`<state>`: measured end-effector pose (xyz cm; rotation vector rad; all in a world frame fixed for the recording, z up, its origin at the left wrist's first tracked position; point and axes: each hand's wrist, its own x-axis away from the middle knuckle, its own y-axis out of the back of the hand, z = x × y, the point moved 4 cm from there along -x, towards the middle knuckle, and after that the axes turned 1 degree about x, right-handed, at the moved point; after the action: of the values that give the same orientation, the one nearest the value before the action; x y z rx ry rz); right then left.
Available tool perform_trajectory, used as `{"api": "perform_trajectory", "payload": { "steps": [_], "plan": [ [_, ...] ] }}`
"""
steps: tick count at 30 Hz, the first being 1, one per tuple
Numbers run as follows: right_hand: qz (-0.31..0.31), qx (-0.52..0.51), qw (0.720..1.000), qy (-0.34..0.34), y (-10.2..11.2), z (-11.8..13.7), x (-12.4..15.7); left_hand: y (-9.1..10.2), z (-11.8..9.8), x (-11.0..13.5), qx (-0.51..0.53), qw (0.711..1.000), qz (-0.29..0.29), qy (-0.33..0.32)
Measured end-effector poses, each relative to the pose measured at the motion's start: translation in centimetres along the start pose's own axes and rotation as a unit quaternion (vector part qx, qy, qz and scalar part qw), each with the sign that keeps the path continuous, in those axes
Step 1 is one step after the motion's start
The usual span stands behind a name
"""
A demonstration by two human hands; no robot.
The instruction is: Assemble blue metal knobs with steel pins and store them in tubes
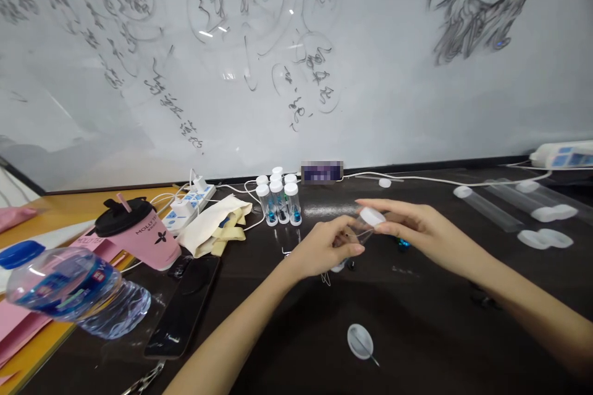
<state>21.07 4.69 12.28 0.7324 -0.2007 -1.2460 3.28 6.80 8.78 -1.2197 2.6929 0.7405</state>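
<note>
My left hand [322, 245] has its fingers wrapped round a small clear plastic tube [365, 236], tilted above the dark table. At the tube's upper end is a white cap [372, 217], pinched between the thumb and fingers of my right hand [424, 231]. Whether the cap is fully seated I cannot tell. Below the right hand lies a shiny blue piece [403, 244]. A thin wire loop [326, 279] shows under the left hand. Nearer to me, a round white lid [360, 342] lies with a thin metal pin across it.
Several capped clear tubes [278, 200] with blue contents stand at the back. Empty tubes [493, 208] and white caps [545, 238] lie at right. At left are a water bottle [76, 290], a pink cup [151, 237], a phone [185, 308], a cloth pouch [213, 225] and a power strip [188, 210].
</note>
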Motion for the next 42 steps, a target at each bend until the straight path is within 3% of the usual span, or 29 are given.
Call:
{"api": "perform_trajectory", "payload": {
  "steps": [5,9,11,16,21,30,37,39,42],
  "plan": [
    [-0.005,0.05,0.998,0.023,0.2,0.4,0.3,1.9,1.9,-0.3,-0.116,0.985,-0.123,-0.024],
    [-0.004,0.102,0.995,0.023,0.3,0.3,0.3,3.6,3.5,-0.1,-0.1,0.967,-0.234,-0.014],
    [0.021,0.117,0.992,0.029,0.1,0.2,0.3,3.8,3.6,0.1,-0.098,0.962,-0.256,-0.019],
    [0.125,0.145,0.981,0.029,-1.2,-0.4,0.8,3.4,4.0,0.3,-0.188,0.952,-0.242,0.007],
    [0.199,0.176,0.964,0.006,-1.9,-1.1,1.1,4.0,5.3,0.4,-0.243,0.931,-0.269,0.036],
    [0.246,0.189,0.951,-0.01,-2.1,-1.7,1.3,4.9,5.5,0.5,-0.364,0.892,-0.26,0.067],
    [0.265,0.181,0.947,-0.014,-2.4,-2.2,1.4,4.9,5.5,0.2,-0.324,0.903,-0.279,0.044],
    [0.272,0.181,0.945,-0.017,-2.4,-2.3,1.4,4.7,5.8,0.0,-0.377,0.887,-0.263,0.056],
    [0.281,0.191,0.94,-0.022,-2.4,-2.5,1.5,4.7,6.3,-0.2,-0.497,0.832,-0.227,0.099]
  ]
}}
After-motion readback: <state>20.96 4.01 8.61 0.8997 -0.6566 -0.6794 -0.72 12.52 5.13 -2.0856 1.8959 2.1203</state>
